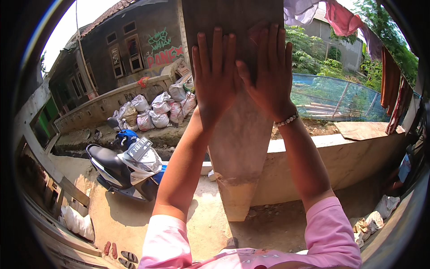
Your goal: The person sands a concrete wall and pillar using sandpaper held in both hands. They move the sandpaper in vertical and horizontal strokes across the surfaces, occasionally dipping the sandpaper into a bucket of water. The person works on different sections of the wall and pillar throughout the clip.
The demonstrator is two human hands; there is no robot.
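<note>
Both of my arms reach up and forward to a dark, plastered square pillar (240,148). My left hand (215,74) is laid on its face, palm inward, with the fingers pointing up and slightly apart. Beside it, my right hand (270,70) rests against the same face near the right edge, its thumb spread toward the left hand. Neither hand holds anything. A beaded bracelet (286,120) circles my right wrist. The pillar's lower part is paler and bare, and its foot stands on the ground.
A scooter (126,164) is parked to the left of the pillar. Behind it, several filled sacks (159,111) lean on a low wall. To the right runs a parapet (302,164), with blue netting (339,97) beyond and laundry (344,18) hanging above. Sandals (129,257) lie at lower left.
</note>
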